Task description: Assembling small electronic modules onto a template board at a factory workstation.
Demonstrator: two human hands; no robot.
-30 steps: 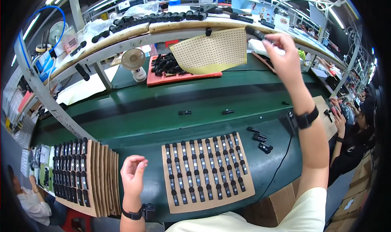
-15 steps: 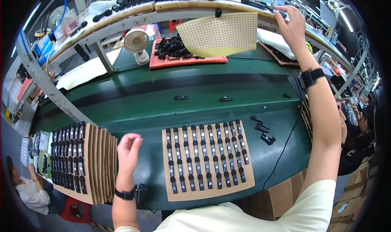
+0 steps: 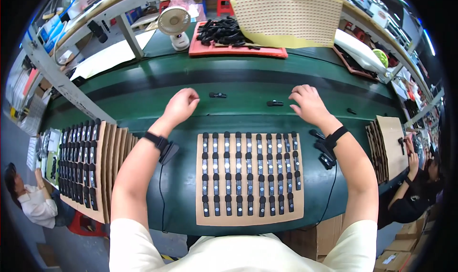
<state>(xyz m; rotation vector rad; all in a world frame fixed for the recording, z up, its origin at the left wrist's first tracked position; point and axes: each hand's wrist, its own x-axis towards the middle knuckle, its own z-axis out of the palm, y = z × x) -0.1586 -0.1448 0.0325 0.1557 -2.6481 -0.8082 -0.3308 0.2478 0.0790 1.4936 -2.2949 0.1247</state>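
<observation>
My left hand [image 3: 182, 103] is over the green bench, fingers curled together with nothing visible in them. Just right of it lies a small black clip-on microphone [image 3: 218, 95], apart from the hand. My right hand [image 3: 309, 102] is open, thumb and fingers spread, its fingertips just right of a second black microphone [image 3: 275, 103]. Nearer to me, between my forearms, a cardboard sheet [image 3: 248, 221] carries rows of the same foam-topped microphones [image 3: 238, 165]. Several loose ones [image 3: 326, 161] lie right of the sheet, partly hidden by my right wrist.
Stacked cardboard sheets [image 3: 109, 172] with microphones stand at left; another stack [image 3: 390, 143] is at right. Behind are a small fan [image 3: 174, 23], a red tray [image 3: 238, 52] of black parts and a hanging yellow label sheet [image 3: 286, 21]. People sit on both sides.
My right hand has come down from the shelf to the bench and opened. My left hand has moved forward and right. The view has tilted down.
</observation>
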